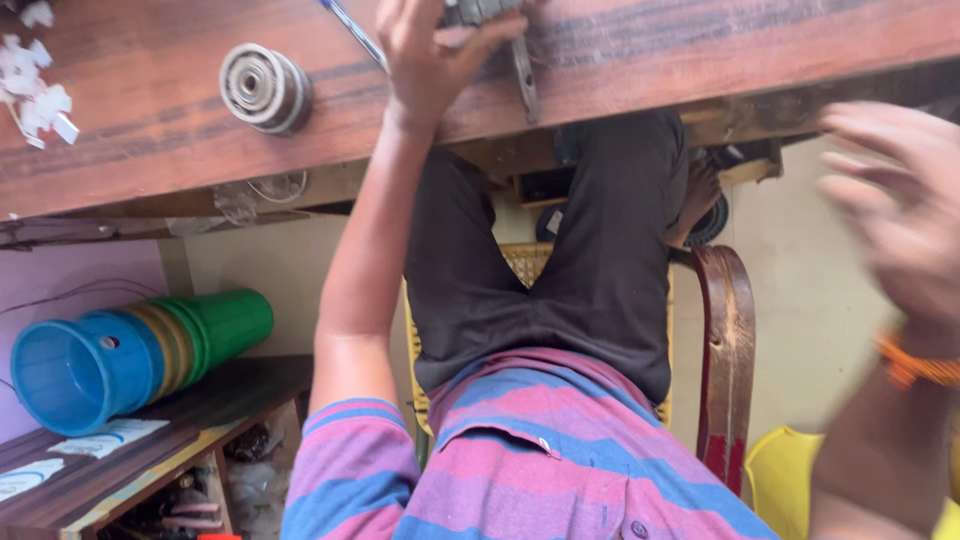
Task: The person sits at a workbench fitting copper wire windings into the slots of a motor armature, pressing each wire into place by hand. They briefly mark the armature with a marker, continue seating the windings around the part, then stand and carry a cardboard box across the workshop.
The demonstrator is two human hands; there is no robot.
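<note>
**Left hand on metal part at top edge of tabletop; right hand blurred and free**

The left hand reaches to the top centre of the frame and rests on a grey metal part lying on the wooden tabletop. Its fingers are spread over the part, thumb curled towards it; whether they actually grip it cannot be told, as the frame edge cuts the part off. A thin metal strip extends from under the hand towards the tabletop's near edge. A blue-handled tool lies just beside the hand, on its left in the frame.

The right hand is at the right edge of the frame, raised off the tabletop and heavily blurred. Its fingers are loosely spread and hold nothing. An orange band sits on the wrist.

A round metal pulley stands on the tabletop in the upper left, well apart from the left hand. Scraps of white paper lie at the far upper left.

Below the tabletop, a stack of plastic buckets, blue outermost, lies on its side on a lower shelf at lower left. The person sits in a chair with a dark red armrest.
</note>
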